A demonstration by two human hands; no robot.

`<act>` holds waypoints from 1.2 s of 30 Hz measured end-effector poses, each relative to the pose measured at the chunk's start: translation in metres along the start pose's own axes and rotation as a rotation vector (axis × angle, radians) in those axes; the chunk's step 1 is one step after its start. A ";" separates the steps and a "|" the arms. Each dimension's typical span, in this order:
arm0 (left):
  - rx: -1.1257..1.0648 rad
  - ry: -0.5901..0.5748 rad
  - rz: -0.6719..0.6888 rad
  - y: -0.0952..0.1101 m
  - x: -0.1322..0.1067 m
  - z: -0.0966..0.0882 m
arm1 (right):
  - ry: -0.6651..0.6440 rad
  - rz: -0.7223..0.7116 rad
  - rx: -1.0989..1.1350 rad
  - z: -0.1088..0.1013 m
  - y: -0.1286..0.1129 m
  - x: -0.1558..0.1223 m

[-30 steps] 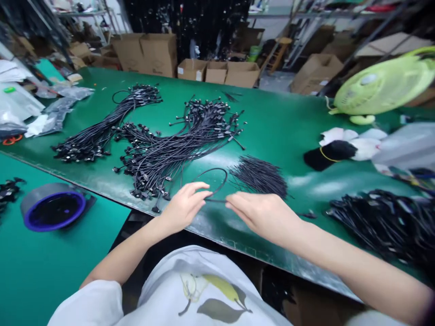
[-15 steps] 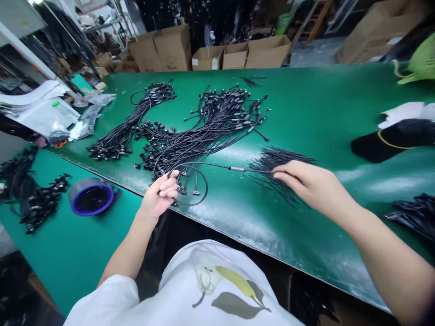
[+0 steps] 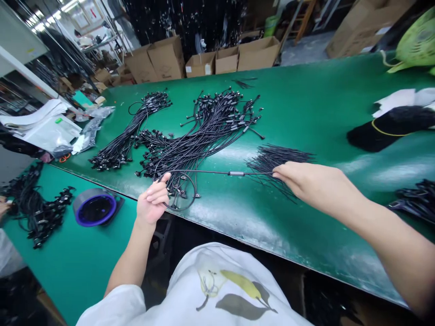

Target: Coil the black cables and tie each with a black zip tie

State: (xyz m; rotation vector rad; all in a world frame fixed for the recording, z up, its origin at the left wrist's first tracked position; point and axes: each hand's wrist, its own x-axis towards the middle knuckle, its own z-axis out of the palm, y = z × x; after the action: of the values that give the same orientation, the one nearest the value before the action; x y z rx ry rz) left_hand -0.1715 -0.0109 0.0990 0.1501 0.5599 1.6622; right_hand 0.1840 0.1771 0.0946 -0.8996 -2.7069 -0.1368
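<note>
A thin black cable (image 3: 214, 172) stretches nearly straight between my two hands, with a small grey sleeve (image 3: 236, 174) partway along it. My left hand (image 3: 152, 199) is closed on the cable's left part, which hangs in a loop (image 3: 194, 190) beside the fingers. At the other end, my right hand (image 3: 309, 181) pinches the cable; the tip is hidden in the fingers. Under and behind the right fingers lies a spread of thin black ties or strips (image 3: 277, 156). Just beyond my left hand is a large pile of black cables (image 3: 204, 131) with metal-ended connectors.
A second cable bundle (image 3: 132, 129) lies farther left. On the left table are a purple-rimmed tape roll (image 3: 95, 209), more black cables (image 3: 50, 213) and another person's hand (image 3: 4, 206). A black bundle with a yellow band (image 3: 387, 129) lies right. Cardboard boxes (image 3: 166, 59) stand behind.
My left hand has drawn slightly left, and the cable between my hands is straighter, its loop smaller. The right hand keeps its pinch. Another person's hand has appeared at the left edge.
</note>
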 end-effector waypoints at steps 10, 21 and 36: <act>1.182 -0.312 0.196 -0.080 0.008 0.015 | -0.218 -0.253 0.538 -0.026 -0.100 0.031; 0.782 -0.215 -0.102 -0.109 0.015 0.019 | 0.029 0.639 1.863 0.056 -0.138 0.040; 1.186 -0.279 -0.201 -0.129 -0.010 -0.005 | -0.008 0.438 1.770 0.034 -0.177 0.012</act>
State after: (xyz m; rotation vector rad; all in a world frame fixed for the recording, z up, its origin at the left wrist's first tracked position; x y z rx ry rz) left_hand -0.0561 -0.0134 0.0395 1.1198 1.2309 0.9069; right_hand 0.0605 0.0482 0.0662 -0.6794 -1.4423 1.8792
